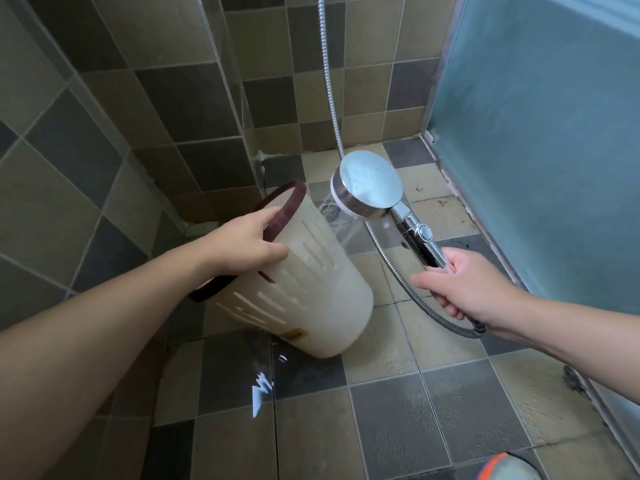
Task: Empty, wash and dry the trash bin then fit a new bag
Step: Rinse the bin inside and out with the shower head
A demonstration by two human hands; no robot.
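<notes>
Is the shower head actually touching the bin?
Apart. The head view shows floor tile and spray between the shower head and the trash bin.

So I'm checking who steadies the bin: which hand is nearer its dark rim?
Left. The left hand grips the dark rim itself; the right hand is off beside the bin, holding the shower handle.

A shoe [512,467] is cut off by the bottom edge.

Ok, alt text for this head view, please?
The left hand tilts a cream trash bin by its dark rim while the right hand aims a running shower head at its side, above a wet tiled floor.
</notes>
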